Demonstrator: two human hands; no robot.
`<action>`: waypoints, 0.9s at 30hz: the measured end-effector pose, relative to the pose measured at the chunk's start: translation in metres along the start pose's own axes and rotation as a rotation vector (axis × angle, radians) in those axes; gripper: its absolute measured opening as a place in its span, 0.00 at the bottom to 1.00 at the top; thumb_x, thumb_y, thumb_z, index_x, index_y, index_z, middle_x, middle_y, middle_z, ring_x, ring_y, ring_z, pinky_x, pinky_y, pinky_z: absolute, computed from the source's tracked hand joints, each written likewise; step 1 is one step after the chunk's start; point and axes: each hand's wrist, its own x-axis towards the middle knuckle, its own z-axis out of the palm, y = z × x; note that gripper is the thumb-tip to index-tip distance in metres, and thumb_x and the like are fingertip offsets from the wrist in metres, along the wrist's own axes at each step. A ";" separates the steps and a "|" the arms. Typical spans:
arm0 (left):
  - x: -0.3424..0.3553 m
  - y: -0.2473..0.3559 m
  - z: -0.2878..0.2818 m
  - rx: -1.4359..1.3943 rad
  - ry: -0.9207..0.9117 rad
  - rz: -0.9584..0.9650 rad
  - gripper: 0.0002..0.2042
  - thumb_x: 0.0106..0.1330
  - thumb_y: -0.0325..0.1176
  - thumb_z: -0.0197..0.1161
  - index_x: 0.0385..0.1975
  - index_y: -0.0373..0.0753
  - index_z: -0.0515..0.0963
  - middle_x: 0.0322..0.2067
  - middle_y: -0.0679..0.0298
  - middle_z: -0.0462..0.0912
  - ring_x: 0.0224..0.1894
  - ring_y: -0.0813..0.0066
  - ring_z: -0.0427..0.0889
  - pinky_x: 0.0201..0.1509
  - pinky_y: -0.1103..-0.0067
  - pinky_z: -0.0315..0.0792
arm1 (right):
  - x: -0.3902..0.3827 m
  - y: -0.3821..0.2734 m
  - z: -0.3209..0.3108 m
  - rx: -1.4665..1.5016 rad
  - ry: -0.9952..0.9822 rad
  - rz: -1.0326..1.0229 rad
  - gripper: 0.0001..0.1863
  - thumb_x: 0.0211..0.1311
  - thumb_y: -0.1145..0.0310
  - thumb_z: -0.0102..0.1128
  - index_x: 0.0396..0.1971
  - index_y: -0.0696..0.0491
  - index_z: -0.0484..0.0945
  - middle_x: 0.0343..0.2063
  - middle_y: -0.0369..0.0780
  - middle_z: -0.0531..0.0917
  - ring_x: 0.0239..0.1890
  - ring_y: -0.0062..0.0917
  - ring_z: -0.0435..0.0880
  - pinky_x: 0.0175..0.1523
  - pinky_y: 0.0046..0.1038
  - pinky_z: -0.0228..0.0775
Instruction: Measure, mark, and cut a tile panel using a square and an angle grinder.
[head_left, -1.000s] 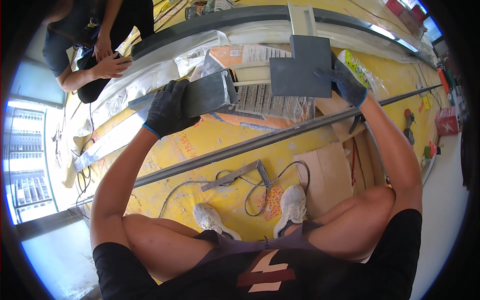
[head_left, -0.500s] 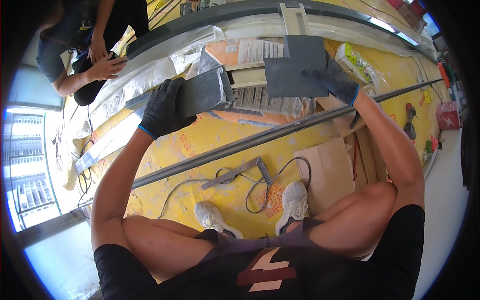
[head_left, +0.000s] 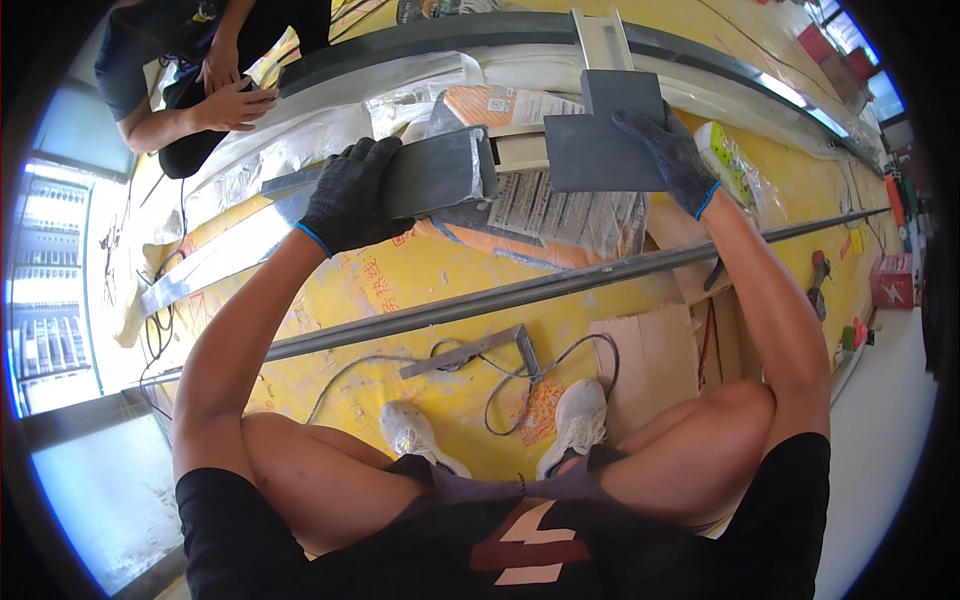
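Moved: the left grip [head_left: 350,195] and its grey profile [head_left: 435,172], now nearer the grey corner piece [head_left: 606,150]. Left grip is clamped around the profile; the right grip [head_left: 672,160] rests on the corner piece, likely to steady it; closure beneath is hidden, cannot tell. 2 cream connectors [head_left: 522,152] project from the corner piece, 1 bridging to the profile for alignment. Below: 1 sack [head_left: 585,220].
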 end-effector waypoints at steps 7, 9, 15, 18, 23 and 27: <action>-0.002 -0.008 0.011 -0.011 0.027 0.010 0.45 0.43 0.40 0.84 0.63 0.35 0.67 0.48 0.46 0.77 0.50 0.43 0.78 0.55 0.58 0.73 | 0.018 0.016 0.060 0.074 -0.021 -0.032 0.31 0.63 0.55 0.73 0.60 0.55 0.74 0.50 0.40 0.84 0.52 0.24 0.82 0.59 0.28 0.75; 0.001 -0.014 0.015 -0.025 0.029 0.004 0.45 0.43 0.40 0.84 0.63 0.36 0.67 0.48 0.46 0.77 0.50 0.43 0.78 0.54 0.58 0.72 | 0.027 0.022 0.060 0.119 -0.024 -0.020 0.30 0.64 0.55 0.72 0.60 0.55 0.75 0.50 0.40 0.85 0.52 0.24 0.82 0.59 0.28 0.74; 0.021 -0.035 0.034 -0.039 -0.038 -0.045 0.46 0.44 0.43 0.84 0.65 0.38 0.67 0.49 0.46 0.77 0.49 0.42 0.80 0.56 0.57 0.73 | 0.062 0.039 0.059 0.002 0.050 -0.023 0.30 0.66 0.52 0.70 0.60 0.57 0.77 0.51 0.39 0.84 0.51 0.23 0.81 0.60 0.27 0.72; 0.031 -0.047 0.043 -0.026 -0.011 -0.025 0.47 0.45 0.47 0.83 0.66 0.38 0.66 0.48 0.46 0.78 0.48 0.42 0.82 0.55 0.57 0.75 | 0.083 0.045 0.062 0.006 0.019 -0.081 0.26 0.70 0.57 0.67 0.61 0.57 0.78 0.54 0.37 0.84 0.54 0.20 0.81 0.61 0.25 0.71; 0.042 -0.059 0.054 -0.037 -0.014 -0.023 0.46 0.49 0.57 0.80 0.65 0.38 0.68 0.48 0.46 0.80 0.48 0.44 0.82 0.55 0.58 0.76 | 0.103 0.056 0.060 0.002 0.043 0.038 0.30 0.65 0.54 0.72 0.59 0.57 0.78 0.50 0.37 0.85 0.50 0.20 0.81 0.58 0.26 0.72; 0.043 -0.060 0.063 -0.020 -0.014 -0.040 0.47 0.48 0.59 0.80 0.66 0.41 0.68 0.48 0.49 0.80 0.49 0.47 0.83 0.56 0.58 0.75 | 0.104 0.059 0.060 0.013 0.012 0.019 0.29 0.64 0.54 0.73 0.59 0.56 0.78 0.50 0.36 0.85 0.50 0.20 0.81 0.57 0.25 0.72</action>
